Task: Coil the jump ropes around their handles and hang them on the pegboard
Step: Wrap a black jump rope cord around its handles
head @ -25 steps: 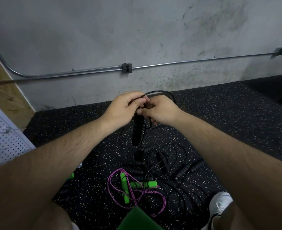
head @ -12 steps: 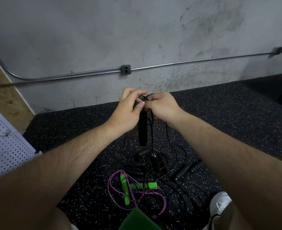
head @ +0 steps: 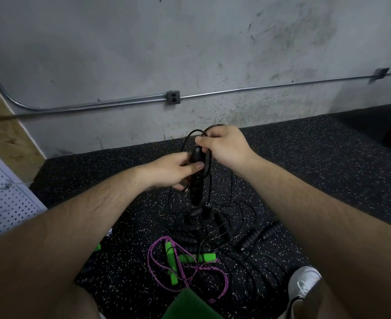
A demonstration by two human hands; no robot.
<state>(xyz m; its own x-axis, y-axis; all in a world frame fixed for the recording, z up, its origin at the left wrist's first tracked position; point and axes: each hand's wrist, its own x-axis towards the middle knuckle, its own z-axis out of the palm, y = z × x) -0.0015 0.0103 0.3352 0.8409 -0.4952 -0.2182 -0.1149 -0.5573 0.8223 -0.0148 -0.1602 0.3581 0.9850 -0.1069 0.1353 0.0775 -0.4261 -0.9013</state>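
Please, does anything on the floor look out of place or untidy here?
Yes. Several black jump ropes lie in a tangled heap on the speckled floor, their cords crossing, and a purple rope with green handles sprawls uncoiled beside them. Nothing looks broken.

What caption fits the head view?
Left hand grips black handle; right hand pinches its cord above tangled ropes.

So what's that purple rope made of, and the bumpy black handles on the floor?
The purple rope looks like braided fabric cord, matte, with a woven speckled pattern. The black handles look like foam or rubber, matte with ribbed bumps; can't tell which.
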